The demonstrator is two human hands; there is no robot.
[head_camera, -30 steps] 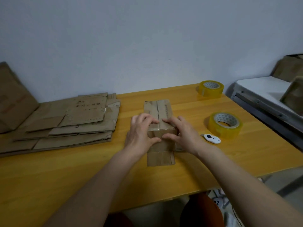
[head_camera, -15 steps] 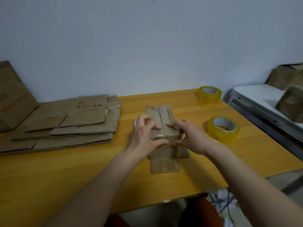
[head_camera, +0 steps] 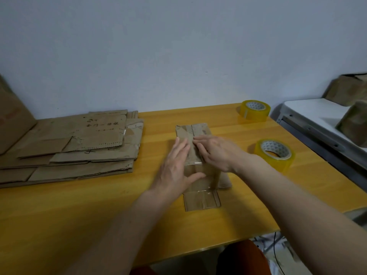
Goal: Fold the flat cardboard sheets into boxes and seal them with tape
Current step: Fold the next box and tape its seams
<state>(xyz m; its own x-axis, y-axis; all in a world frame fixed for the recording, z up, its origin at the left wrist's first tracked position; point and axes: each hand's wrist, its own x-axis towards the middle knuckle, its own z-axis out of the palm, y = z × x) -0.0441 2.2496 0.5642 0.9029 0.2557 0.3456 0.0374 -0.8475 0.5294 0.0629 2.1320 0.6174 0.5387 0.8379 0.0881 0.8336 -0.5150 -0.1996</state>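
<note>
Since a moment ago, the left hand (head_camera: 174,167) and right hand (head_camera: 216,151) have flattened, fingers straight, pressing the small brown cardboard box (head_camera: 195,147); clear tape apparently covers its seam.

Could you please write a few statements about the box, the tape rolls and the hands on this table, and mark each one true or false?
1. Both hands, left hand and right hand, rest flat on the small box. True.
2. Three tape rolls are on the table. False: only two, the far tape roll and the near tape roll.
3. The flat cardboard sheets lie left of the box. True.
4. The right hand holds a tape roll. False: it presses on the box.
</note>
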